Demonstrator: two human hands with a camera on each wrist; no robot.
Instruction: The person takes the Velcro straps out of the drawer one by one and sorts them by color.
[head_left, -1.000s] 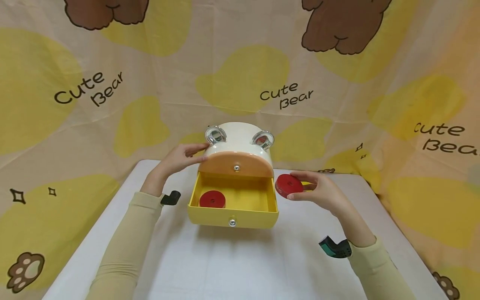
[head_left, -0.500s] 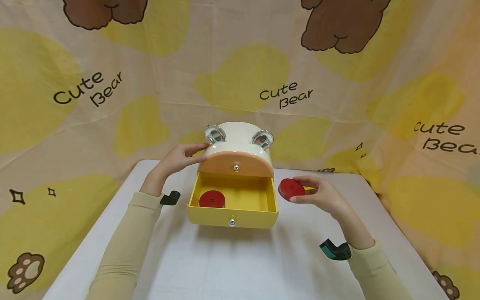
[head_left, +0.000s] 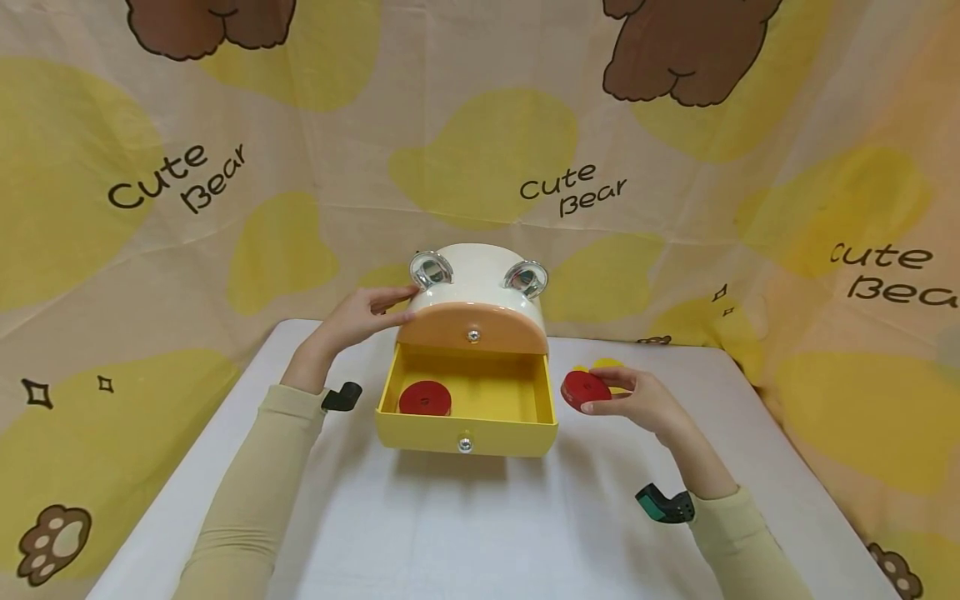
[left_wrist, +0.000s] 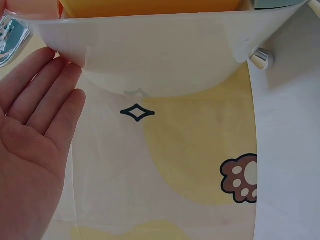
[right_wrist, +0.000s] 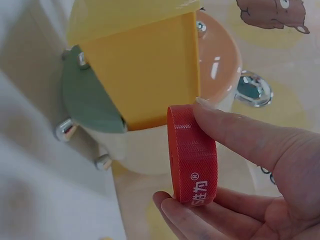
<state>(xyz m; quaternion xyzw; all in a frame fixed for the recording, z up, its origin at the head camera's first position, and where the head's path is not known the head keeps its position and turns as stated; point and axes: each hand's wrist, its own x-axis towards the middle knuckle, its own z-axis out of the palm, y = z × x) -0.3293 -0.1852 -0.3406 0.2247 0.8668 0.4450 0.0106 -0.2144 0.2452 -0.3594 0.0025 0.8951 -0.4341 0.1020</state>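
My right hand (head_left: 637, 404) pinches a roll of red woven tape (head_left: 583, 391) between thumb and fingers, just right of the drawer unit. White printing shows on the edge of that tape roll (right_wrist: 196, 160) in the right wrist view. A second red roll (head_left: 425, 398) lies at the front left of the pulled-out yellow drawer (head_left: 467, 432). My left hand (head_left: 352, 321) rests against the left side of the white drawer unit (head_left: 483, 271), its fingers (left_wrist: 62, 112) extended along the wall in the left wrist view.
Above the yellow drawer is a closed orange drawer (head_left: 446, 329) with a silver knob. Two silver eye-shaped pieces stick up on top. A green lower front (right_wrist: 92, 100) shows in the right wrist view. Yellow shapes (head_left: 609, 364) peek out behind my right hand on the white table (head_left: 480, 533).
My right hand has moved slightly down and to the right with the red tape roll, farther from the drawer. The left hand and the drawer look unchanged.
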